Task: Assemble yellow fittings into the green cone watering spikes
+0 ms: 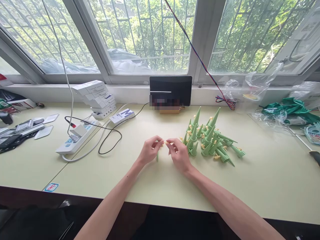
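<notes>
Over the middle of the table, my left hand (150, 150) is closed around a green watering spike (157, 157), whose tip pokes out below the fingers. Opposite it, the fingertips of my right hand (179, 155) pinch a small yellow valve piece (164, 143) at the spike's upper end. Fingers hide most of both parts, so I cannot tell how far they are joined. Just right of my right hand stands a cluster of similar green spikes (193, 133) with yellow valves. Several more spikes (223, 154) lie on their sides at its right edge.
A tablet (171, 88) leans on a wooden stand (170, 111) by the window. To the left are stacked white boxes (96, 96), a power strip (77, 136) and a looping black cable (121, 135). Plastic bags (282, 113) and a screwdriver (314, 156) lie at the right.
</notes>
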`<state>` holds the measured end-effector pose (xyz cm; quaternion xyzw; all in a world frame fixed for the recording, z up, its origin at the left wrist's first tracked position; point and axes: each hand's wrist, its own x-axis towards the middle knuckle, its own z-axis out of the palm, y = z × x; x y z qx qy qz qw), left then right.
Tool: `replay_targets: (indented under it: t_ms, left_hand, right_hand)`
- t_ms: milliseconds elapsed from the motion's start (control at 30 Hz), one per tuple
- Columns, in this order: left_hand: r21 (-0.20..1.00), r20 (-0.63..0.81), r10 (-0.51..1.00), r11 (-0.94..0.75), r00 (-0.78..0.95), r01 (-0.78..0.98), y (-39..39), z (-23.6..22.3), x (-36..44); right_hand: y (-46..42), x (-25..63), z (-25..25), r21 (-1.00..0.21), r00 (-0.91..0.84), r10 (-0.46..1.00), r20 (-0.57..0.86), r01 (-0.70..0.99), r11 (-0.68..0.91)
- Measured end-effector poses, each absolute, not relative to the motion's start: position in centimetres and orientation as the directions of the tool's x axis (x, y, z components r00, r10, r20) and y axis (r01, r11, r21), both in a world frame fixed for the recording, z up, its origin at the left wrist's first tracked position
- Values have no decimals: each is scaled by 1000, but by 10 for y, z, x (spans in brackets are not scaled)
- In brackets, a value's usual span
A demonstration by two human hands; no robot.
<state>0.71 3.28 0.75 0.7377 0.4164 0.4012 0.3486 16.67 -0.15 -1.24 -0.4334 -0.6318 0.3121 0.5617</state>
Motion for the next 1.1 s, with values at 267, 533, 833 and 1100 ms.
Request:
replay_targets:
  t_ms: [267, 533, 833, 1100]
  left_hand:
    - [821, 319, 870, -452, 375, 348, 32, 5, 9]
    - [801, 330, 874, -460, 358, 384, 33, 6, 8]
    - [775, 332, 870, -471, 363, 421, 33, 4, 8]
    - [777, 366, 879, -469, 305, 420, 35, 10, 5]
  right_hand:
    - [1, 167, -14, -895, 19, 910, 413, 190, 402]
    - [2, 168, -15, -888, -31, 909, 415, 205, 412]
    - [3, 169, -17, -847, -78, 895, 440, 293, 443]
    - [3, 169, -13, -837, -34, 888, 458, 319, 444]
